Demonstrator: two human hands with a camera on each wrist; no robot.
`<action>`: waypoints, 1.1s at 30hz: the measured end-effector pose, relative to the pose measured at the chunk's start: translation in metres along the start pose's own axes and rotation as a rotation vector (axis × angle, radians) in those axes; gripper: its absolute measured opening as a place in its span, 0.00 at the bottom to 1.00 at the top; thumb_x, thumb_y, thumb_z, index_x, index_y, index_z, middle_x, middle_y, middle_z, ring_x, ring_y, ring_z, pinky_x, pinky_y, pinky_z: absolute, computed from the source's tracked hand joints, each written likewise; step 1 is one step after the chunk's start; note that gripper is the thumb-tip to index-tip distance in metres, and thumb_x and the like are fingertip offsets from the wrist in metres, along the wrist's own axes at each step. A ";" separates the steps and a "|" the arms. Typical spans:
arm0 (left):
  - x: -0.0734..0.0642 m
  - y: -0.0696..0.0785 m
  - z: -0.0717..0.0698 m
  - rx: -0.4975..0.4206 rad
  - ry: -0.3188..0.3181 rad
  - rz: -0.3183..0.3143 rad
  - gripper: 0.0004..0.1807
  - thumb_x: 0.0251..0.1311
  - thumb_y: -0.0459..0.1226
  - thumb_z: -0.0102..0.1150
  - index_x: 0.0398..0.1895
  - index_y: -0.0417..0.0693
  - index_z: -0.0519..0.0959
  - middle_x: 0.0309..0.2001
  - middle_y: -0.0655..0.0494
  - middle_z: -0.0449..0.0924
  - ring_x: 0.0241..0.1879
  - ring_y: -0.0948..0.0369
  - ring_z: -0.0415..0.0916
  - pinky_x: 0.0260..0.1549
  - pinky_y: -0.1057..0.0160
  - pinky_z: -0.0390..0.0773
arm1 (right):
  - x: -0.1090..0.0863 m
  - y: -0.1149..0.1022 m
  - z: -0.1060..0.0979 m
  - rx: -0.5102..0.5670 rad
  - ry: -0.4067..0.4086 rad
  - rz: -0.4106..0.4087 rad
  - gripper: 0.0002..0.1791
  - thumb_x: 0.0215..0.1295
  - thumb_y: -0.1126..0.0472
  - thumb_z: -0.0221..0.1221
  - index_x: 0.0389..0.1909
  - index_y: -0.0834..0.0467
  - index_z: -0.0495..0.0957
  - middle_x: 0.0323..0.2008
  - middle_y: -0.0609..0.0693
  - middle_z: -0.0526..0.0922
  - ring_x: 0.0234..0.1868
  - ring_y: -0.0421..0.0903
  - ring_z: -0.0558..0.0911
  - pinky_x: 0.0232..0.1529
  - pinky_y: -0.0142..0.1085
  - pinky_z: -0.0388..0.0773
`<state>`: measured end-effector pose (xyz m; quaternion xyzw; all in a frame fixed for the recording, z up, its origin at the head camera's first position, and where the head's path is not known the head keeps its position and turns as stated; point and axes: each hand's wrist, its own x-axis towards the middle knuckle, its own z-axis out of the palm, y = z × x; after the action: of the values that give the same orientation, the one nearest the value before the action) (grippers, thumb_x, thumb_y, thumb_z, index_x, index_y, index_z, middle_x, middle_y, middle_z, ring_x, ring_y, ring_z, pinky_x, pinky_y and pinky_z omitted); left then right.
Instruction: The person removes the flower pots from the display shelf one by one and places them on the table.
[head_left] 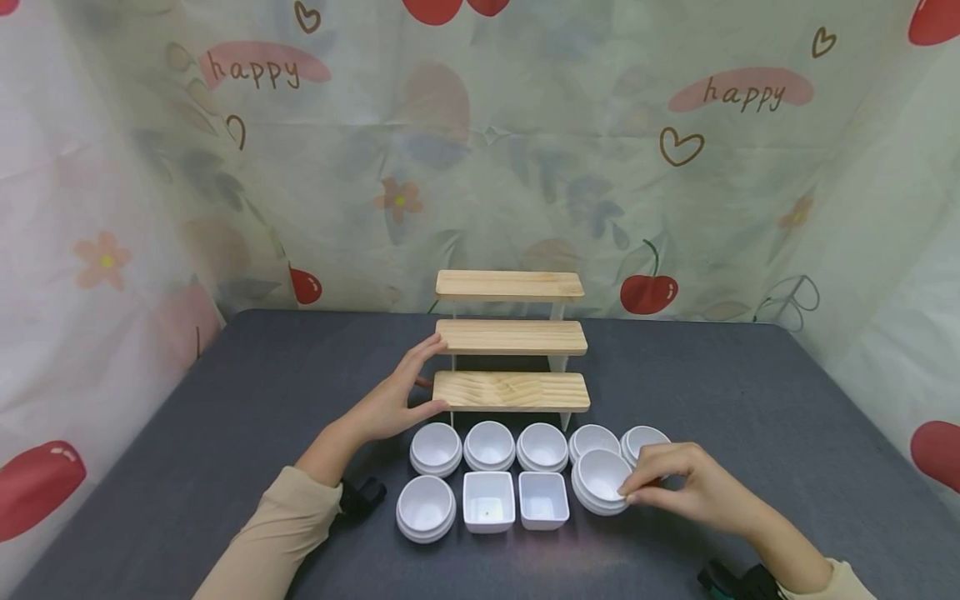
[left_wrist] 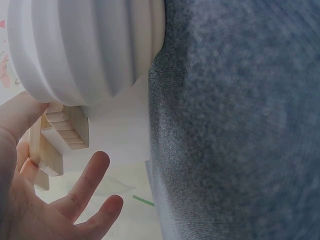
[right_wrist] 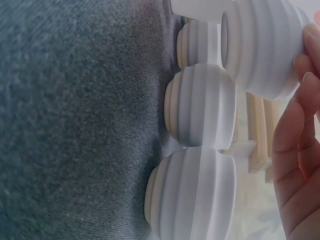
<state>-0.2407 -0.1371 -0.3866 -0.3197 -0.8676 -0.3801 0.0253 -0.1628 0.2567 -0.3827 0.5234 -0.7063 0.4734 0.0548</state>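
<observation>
My right hand [head_left: 690,483] pinches the rim of a white round ribbed bowl [head_left: 600,479] between thumb and fingers. In the right wrist view this bowl [right_wrist: 260,47] is raised off the cloth, above its neighbours. My left hand [head_left: 393,402] is at the left side of a three-step wooden display stand [head_left: 512,392], thumb at the lowest board's front corner and fingertips by the middle board. Its fingers are spread and fairly straight in the left wrist view, where a white ribbed bowl [left_wrist: 85,45] stands close to the thumb.
A back row of white round bowls [head_left: 490,444] lines the front of the stand. Nearer stand another round bowl [head_left: 425,507] and two square white bowls [head_left: 489,502], [head_left: 543,500]. Dark cloth [head_left: 247,433] covers the table; a printed curtain [head_left: 510,183] hangs behind.
</observation>
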 end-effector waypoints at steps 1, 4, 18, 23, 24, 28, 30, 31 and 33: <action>0.000 0.000 0.000 -0.004 0.000 0.000 0.44 0.59 0.37 0.61 0.73 0.49 0.45 0.75 0.46 0.38 0.61 0.44 0.66 0.53 0.48 0.77 | 0.000 0.001 0.000 0.002 -0.003 -0.005 0.21 0.41 0.82 0.64 0.36 0.59 0.83 0.27 0.49 0.81 0.27 0.36 0.74 0.24 0.26 0.71; 0.000 0.000 0.000 -0.012 -0.002 -0.001 0.45 0.58 0.37 0.61 0.73 0.50 0.44 0.75 0.47 0.37 0.63 0.43 0.64 0.54 0.47 0.77 | -0.001 0.002 0.001 0.008 -0.013 -0.022 0.20 0.42 0.81 0.64 0.36 0.59 0.83 0.26 0.49 0.81 0.27 0.36 0.74 0.24 0.26 0.71; 0.001 0.000 0.000 -0.004 0.003 0.012 0.44 0.58 0.37 0.61 0.73 0.49 0.45 0.75 0.46 0.38 0.65 0.44 0.61 0.53 0.49 0.77 | -0.007 0.009 0.004 0.020 -0.045 -0.033 0.16 0.46 0.77 0.65 0.36 0.58 0.83 0.26 0.50 0.80 0.26 0.36 0.73 0.24 0.24 0.71; 0.001 0.001 0.000 -0.010 -0.003 0.000 0.45 0.58 0.36 0.62 0.73 0.49 0.45 0.75 0.46 0.38 0.64 0.43 0.63 0.54 0.48 0.77 | -0.009 0.010 0.006 0.030 -0.064 -0.027 0.19 0.43 0.80 0.64 0.36 0.58 0.83 0.26 0.49 0.81 0.26 0.37 0.74 0.26 0.24 0.72; 0.000 0.002 0.000 -0.014 -0.004 -0.003 0.45 0.57 0.36 0.62 0.73 0.49 0.45 0.75 0.46 0.38 0.64 0.43 0.63 0.54 0.48 0.76 | -0.009 0.010 0.006 0.032 -0.067 -0.026 0.19 0.43 0.80 0.64 0.36 0.58 0.83 0.26 0.49 0.81 0.27 0.37 0.75 0.26 0.23 0.73; 0.000 0.002 -0.001 -0.017 -0.007 -0.003 0.45 0.58 0.36 0.62 0.73 0.48 0.45 0.75 0.46 0.37 0.65 0.43 0.62 0.54 0.47 0.76 | -0.010 0.011 0.007 0.035 -0.073 -0.024 0.20 0.43 0.80 0.64 0.36 0.58 0.83 0.27 0.49 0.82 0.27 0.37 0.76 0.28 0.23 0.74; 0.000 0.002 -0.001 -0.017 -0.006 -0.001 0.45 0.57 0.36 0.62 0.73 0.48 0.45 0.75 0.46 0.37 0.65 0.43 0.61 0.54 0.47 0.76 | -0.011 0.012 0.008 0.033 -0.075 -0.021 0.19 0.43 0.80 0.64 0.36 0.58 0.83 0.27 0.49 0.82 0.27 0.36 0.76 0.28 0.23 0.74; 0.000 0.002 -0.001 -0.015 -0.006 0.000 0.45 0.57 0.36 0.62 0.72 0.48 0.45 0.75 0.45 0.37 0.65 0.43 0.61 0.54 0.47 0.76 | -0.011 0.012 0.008 0.033 -0.076 -0.020 0.19 0.43 0.80 0.64 0.36 0.58 0.83 0.27 0.49 0.81 0.27 0.36 0.76 0.28 0.22 0.74; 0.000 0.002 -0.001 -0.015 -0.005 0.000 0.45 0.57 0.36 0.62 0.72 0.48 0.45 0.75 0.46 0.37 0.65 0.43 0.60 0.54 0.47 0.76 | -0.011 0.012 0.009 0.031 -0.077 -0.018 0.18 0.44 0.79 0.65 0.36 0.58 0.83 0.26 0.49 0.81 0.27 0.36 0.75 0.27 0.23 0.74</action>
<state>-0.2394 -0.1368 -0.3842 -0.3210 -0.8646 -0.3859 0.0207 -0.1640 0.2580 -0.4014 0.5483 -0.6958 0.4633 0.0239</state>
